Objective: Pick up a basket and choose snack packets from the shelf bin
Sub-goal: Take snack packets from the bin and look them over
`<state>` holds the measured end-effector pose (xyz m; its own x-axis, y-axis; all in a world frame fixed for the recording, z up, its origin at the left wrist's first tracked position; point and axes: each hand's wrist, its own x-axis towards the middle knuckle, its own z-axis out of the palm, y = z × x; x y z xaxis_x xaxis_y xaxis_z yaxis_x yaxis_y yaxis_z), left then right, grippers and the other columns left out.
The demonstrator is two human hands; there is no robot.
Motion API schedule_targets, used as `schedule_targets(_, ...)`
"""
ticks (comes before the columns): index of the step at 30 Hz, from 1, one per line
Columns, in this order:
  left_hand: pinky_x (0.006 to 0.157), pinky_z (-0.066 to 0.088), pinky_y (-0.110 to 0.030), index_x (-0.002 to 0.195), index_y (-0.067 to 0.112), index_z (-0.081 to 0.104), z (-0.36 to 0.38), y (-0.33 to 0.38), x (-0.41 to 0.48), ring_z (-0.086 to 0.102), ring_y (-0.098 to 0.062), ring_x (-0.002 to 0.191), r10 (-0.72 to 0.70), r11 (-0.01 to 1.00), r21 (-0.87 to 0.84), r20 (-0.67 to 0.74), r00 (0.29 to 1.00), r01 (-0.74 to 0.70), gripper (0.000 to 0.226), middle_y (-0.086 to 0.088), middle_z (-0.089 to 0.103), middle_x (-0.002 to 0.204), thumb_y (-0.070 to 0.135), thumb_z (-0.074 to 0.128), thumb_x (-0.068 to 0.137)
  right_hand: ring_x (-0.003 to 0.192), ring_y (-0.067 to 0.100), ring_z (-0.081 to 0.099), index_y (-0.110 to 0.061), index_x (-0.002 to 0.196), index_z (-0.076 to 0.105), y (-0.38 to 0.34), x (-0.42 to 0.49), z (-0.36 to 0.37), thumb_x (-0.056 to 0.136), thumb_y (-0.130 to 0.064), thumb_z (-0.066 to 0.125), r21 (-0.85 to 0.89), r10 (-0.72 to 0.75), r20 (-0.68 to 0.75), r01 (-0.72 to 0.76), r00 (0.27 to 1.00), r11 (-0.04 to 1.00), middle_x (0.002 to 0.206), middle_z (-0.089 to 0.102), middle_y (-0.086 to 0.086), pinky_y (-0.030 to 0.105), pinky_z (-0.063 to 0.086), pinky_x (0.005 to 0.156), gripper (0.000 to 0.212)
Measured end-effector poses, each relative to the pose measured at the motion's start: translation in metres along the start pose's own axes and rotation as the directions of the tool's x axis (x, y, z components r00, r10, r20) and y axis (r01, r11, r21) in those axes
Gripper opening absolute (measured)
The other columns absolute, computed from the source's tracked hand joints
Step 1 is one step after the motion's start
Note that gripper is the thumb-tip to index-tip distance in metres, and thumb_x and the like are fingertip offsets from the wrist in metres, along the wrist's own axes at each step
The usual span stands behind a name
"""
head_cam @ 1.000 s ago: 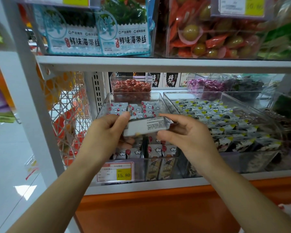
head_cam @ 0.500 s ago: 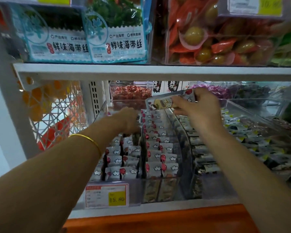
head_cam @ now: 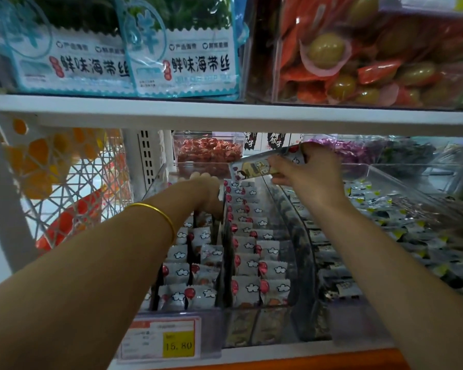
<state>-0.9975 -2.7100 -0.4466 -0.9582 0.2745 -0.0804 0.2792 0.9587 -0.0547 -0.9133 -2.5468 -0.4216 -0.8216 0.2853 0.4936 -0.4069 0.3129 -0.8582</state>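
A clear shelf bin (head_cam: 155, 182) on the lower shelf holds rows of small white snack packets (head_cam: 247, 263) with red dots and cloud marks. My right hand (head_cam: 309, 174) pinches one long packet (head_cam: 254, 168) in the air above the back of this bin. My left hand (head_cam: 206, 193) reaches deep into the bin's left rows, fingers bent down among the packets; whether it grips one is hidden. A gold bangle (head_cam: 158, 214) sits on the left wrist. No basket is in view.
The white upper shelf board (head_cam: 225, 113) hangs close above both hands, carrying seaweed bags (head_cam: 177, 49) and a bin of orange and green snacks (head_cam: 358, 62). Another clear bin of dark packets (head_cam: 385, 209) stands to the right. A white wire side panel (head_cam: 72, 182) closes the left. A price tag (head_cam: 171, 340) reads 15.80.
Both hands went from holding one packet together near the front to reaching deeper. The right hand lifted the packet up and back; the left hand let go and dipped into the bin.
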Motion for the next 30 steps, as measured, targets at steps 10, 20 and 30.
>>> schedule_targets(10, 0.104, 0.031, -0.051, 0.129, 0.015, 0.046, 0.014, -0.014, 0.001, 0.023, -0.031, 0.129, -0.011, 1.000, 0.001, -0.004, 1.000, 0.011, 0.061, -0.009, 0.028, 0.137, 0.053, 0.051, 0.081, 0.077, 0.024, 0.069, -0.017, 0.071, 0.054, 0.002, 0.010, 0.012, 0.079, -0.012, 0.073, -0.040, 0.030, 0.021, -0.029, 0.999, 0.999, 0.089, 0.065, 0.010, 0.026, 0.059, 0.062, 0.021)
schedule_targets(20, 0.112, 0.016, -0.051, 0.136, 0.014, 0.040, 0.018, -0.018, -0.005, 0.014, -0.023, 0.141, 0.065, 0.997, 0.033, -0.021, 0.998, -0.064, 0.060, -0.005, 0.026, 0.150, 0.050, 0.043, 0.087, 0.086, 0.026, 0.066, -0.003, 0.083, 0.058, 0.008, 0.029, 0.038, 0.080, -0.014, 0.071, -0.204, 0.017, 0.077, -0.001, 0.997, 0.979, 0.090, 0.064, 0.011, 0.040, 0.058, 0.075, 0.017)
schedule_targets(30, 0.113, 0.014, -0.053, 0.142, 0.016, 0.031, 0.026, -0.019, -0.023, 0.003, -0.020, 0.144, 0.047, 0.999, -0.019, -0.039, 0.998, -0.048, 0.058, -0.002, 0.015, 0.155, 0.046, 0.034, 0.092, 0.084, 0.023, 0.052, -0.003, 0.102, 0.054, 0.019, 0.044, 0.093, 0.083, -0.014, 0.066, -0.530, -0.120, 0.316, 0.280, 0.941, 0.800, 0.099, 0.060, 0.012, 0.027, 0.039, 0.068, 0.025)
